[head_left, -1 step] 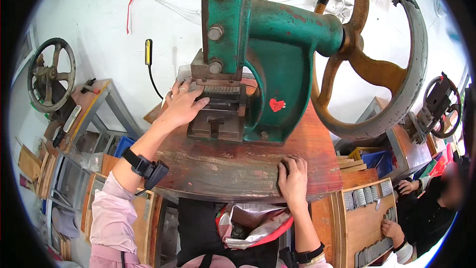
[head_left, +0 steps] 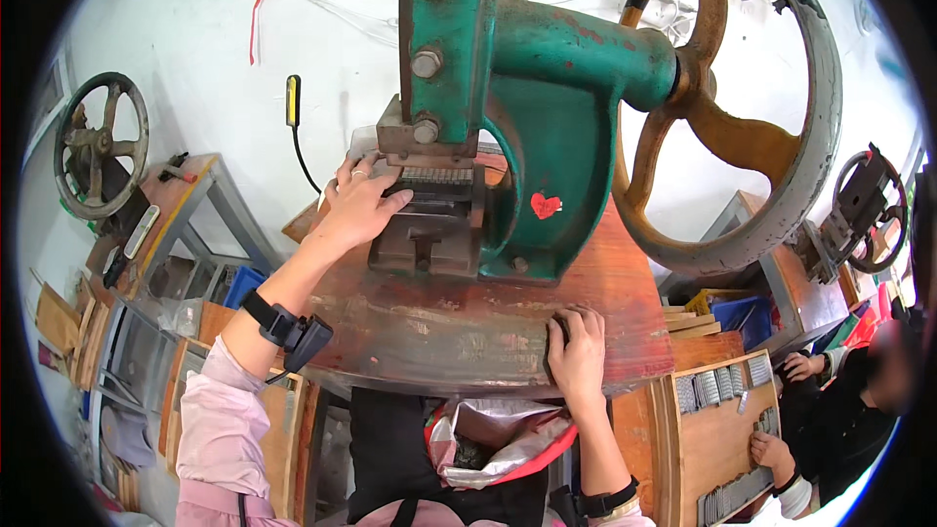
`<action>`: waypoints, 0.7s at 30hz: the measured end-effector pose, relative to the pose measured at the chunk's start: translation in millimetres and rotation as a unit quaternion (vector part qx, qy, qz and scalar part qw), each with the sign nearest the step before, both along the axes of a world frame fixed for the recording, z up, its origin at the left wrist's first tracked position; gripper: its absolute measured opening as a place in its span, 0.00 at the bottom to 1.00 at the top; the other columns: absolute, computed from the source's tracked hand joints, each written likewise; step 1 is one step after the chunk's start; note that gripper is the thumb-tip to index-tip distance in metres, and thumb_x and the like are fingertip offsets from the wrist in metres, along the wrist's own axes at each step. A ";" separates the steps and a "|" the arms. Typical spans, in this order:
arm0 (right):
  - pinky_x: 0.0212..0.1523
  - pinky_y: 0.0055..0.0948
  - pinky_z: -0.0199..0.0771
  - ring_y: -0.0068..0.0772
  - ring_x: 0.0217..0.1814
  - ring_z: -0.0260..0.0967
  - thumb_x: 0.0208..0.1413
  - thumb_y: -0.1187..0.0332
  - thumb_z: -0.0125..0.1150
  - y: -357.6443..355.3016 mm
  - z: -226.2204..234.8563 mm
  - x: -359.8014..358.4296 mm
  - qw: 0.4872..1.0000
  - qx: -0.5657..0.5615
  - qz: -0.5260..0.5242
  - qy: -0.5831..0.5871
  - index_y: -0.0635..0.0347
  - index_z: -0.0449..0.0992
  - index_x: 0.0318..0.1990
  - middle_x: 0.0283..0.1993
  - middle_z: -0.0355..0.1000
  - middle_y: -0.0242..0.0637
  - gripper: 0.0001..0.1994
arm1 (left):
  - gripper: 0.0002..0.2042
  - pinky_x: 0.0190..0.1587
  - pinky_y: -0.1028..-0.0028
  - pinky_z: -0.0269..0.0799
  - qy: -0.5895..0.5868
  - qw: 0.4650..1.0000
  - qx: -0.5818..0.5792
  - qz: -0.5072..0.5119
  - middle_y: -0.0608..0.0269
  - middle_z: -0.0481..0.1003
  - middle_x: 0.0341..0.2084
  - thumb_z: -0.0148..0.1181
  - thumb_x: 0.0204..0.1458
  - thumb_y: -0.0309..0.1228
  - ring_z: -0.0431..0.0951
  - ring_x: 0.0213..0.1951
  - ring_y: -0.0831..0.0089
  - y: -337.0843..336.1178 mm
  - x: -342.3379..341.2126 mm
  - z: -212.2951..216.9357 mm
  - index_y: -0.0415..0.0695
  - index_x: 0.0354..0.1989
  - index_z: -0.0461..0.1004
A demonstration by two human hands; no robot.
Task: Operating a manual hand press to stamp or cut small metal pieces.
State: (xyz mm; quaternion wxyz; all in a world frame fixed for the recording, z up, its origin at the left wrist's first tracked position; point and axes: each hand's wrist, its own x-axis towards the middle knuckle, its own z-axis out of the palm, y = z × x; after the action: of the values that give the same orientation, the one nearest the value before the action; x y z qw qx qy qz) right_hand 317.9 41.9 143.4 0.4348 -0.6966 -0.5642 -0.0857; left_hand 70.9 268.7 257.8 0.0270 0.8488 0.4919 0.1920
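My left hand [head_left: 359,203] rests against the left side of the die under the green hand press [head_left: 446,49]. Its fingers are stretched and its thumb points right, a ring on one finger; some fingertips are hidden. Right beside them, a greyish ridged metal strip [head_left: 439,176] lies across the die block [head_left: 415,244], below the press's upper tool [head_left: 420,146]. My right hand [head_left: 578,346] lies on the wooden bench top [head_left: 439,332] near its front edge. Its fingers are curled in, and something dark shows by the thumb, too small to make out.
The press's large handwheel [head_left: 820,137] rises at the right. An open silver-lined bag [head_left: 517,444] sits at my lap. At the lower right, a co-worker's hand [head_left: 771,451] is over a wooden tray [head_left: 673,429] of metal pieces. Another wheel press [head_left: 98,146] stands left.
The press's bolted slide and upper tool sit very slightly higher, and a little more of the ridged strip shows. Both my hands stay in place.
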 end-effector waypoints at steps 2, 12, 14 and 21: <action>0.55 0.45 0.66 0.54 0.53 0.65 0.51 0.75 0.60 -1.0 5.4 0.0 1.000 0.010 0.011 -0.003 0.65 0.75 0.39 0.43 0.71 0.48 0.08 | 0.25 0.62 0.43 0.46 -0.018 1.000 0.006 0.003 0.42 0.54 0.65 0.54 0.56 0.49 0.47 0.67 0.43 -1.6 0.9 -1.0 0.46 0.56 0.72; 0.59 0.46 0.61 0.50 0.55 0.68 0.45 0.84 0.59 -47.4 202.5 47.7 0.876 0.247 -0.033 -0.413 0.62 0.75 0.43 0.42 0.74 0.42 0.15 | 0.25 0.63 0.40 0.41 -0.021 1.000 -0.018 -0.008 0.44 0.53 0.66 0.51 0.57 0.51 0.45 0.67 0.41 1.5 0.8 -2.3 0.51 0.58 0.70; 0.61 0.44 0.60 0.47 0.56 0.68 0.51 0.77 0.60 -43.0 255.0 66.1 0.834 0.286 -0.106 -0.459 0.62 0.75 0.47 0.46 0.73 0.46 0.14 | 0.24 0.63 0.38 0.38 -0.030 0.999 -0.006 -0.010 0.43 0.54 0.65 0.50 0.57 0.51 0.44 0.67 0.40 1.0 0.9 -4.6 0.52 0.59 0.69; 0.45 0.34 0.71 0.34 0.43 0.71 0.54 0.46 0.57 18.2 414.6 102.2 0.966 0.013 -0.201 -0.162 0.63 0.63 0.59 0.46 0.70 0.43 0.33 | 0.23 0.61 0.37 0.39 -0.039 0.999 0.017 -0.029 0.41 0.55 0.64 0.50 0.58 0.47 0.45 0.67 0.40 -0.3 3.3 -10.0 0.51 0.59 0.68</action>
State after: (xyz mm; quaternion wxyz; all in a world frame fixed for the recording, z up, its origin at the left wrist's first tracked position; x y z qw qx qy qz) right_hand 420.1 60.1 558.0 0.3203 -0.7671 -0.4742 -0.2900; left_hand 74.2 268.4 247.7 0.0370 0.8550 0.4620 0.2326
